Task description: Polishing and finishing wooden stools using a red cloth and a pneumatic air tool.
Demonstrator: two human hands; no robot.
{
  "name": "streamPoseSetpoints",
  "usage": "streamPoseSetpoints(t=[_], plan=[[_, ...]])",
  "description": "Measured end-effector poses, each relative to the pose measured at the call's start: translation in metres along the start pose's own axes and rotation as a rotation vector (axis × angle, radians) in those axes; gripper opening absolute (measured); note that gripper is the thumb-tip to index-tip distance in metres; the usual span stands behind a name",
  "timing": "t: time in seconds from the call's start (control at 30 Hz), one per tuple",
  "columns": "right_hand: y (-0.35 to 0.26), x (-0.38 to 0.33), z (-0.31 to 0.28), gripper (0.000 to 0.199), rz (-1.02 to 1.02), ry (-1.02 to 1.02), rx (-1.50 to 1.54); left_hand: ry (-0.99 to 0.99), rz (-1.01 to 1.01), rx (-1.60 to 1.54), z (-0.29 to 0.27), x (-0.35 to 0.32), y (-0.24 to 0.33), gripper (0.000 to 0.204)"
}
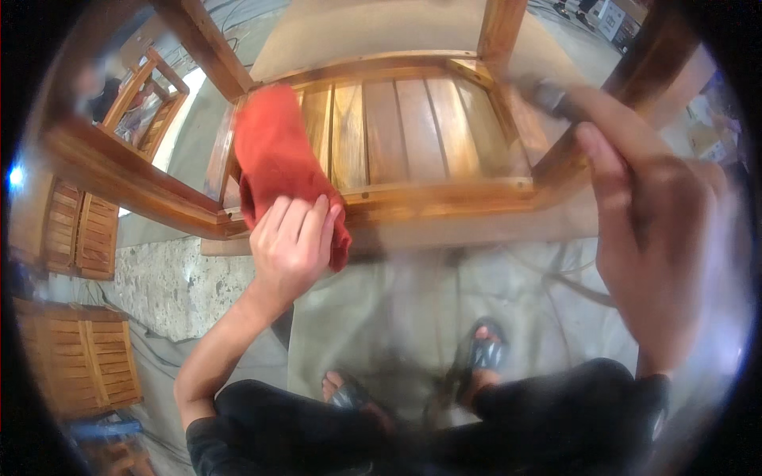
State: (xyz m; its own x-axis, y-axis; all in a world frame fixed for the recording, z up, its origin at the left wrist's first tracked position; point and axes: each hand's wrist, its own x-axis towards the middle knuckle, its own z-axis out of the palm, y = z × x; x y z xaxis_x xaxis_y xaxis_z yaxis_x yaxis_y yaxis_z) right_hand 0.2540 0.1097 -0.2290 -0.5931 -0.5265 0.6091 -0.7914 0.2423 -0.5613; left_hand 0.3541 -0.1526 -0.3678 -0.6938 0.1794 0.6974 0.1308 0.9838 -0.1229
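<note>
My left hand (pixel 292 242) is closed around the lower end of a bunched red cloth (pixel 274 147). The cloth stretches up over the left front corner of a wooden frame with a slatted panel (pixel 401 131), whose varnished surface shines. Off to the right, higher and nearer to the camera, my right hand (pixel 655 210) is closed with its index finger and thumb extended along a small dark tool (pixel 548 97). Motion blurs that tool, so its kind is unclear. It is in front of the frame's right side, and I cannot tell whether it touches the wood.
Upright wooden legs (pixel 202 47) rise from the frame's corners, and a thick rail (pixel 131 170) crosses on the left. Slatted wooden pieces (pixel 75 357) stand at the lower left. My sandalled feet (pixel 484 349) are on the grey floor covering (pixel 381 309). Cables trail across the floor.
</note>
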Motion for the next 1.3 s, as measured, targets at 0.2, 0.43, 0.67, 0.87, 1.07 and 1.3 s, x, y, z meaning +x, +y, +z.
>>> streamPoseSetpoints(t=[0.2, 0.43, 0.67, 0.87, 1.07, 1.3], plan=[[-0.026, 0.010, -0.003, 0.015, -0.044, -0.068, -0.737, 0.027, -0.065, -0.538, 0.054, 0.057, 0.057, 0.003], [-0.043, -0.004, 0.003, 0.019, 0.059, -0.026, -0.549, -0.282, -0.049, -0.365, 0.087, 0.105, 0.122, 0.029], [-0.021, -0.011, -0.015, 0.030, -0.111, -0.380, -0.559, -0.224, -0.180, -0.335, 0.054, 0.052, 0.041, 0.038], [-0.020, 0.000, -0.041, 0.027, -0.125, -0.310, -0.894, 0.320, -0.871, -1.159, 0.035, 0.111, -0.076, 0.040], [-0.005, -0.001, -0.035, 0.034, -0.051, -0.415, -0.467, -0.387, -0.992, 0.139, 0.132, 0.090, -0.119, 0.048], [0.023, 0.005, -0.023, 0.040, -0.111, -0.396, -0.273, -0.156, -0.241, 0.829, 0.082, 0.075, -0.130, 0.037]])
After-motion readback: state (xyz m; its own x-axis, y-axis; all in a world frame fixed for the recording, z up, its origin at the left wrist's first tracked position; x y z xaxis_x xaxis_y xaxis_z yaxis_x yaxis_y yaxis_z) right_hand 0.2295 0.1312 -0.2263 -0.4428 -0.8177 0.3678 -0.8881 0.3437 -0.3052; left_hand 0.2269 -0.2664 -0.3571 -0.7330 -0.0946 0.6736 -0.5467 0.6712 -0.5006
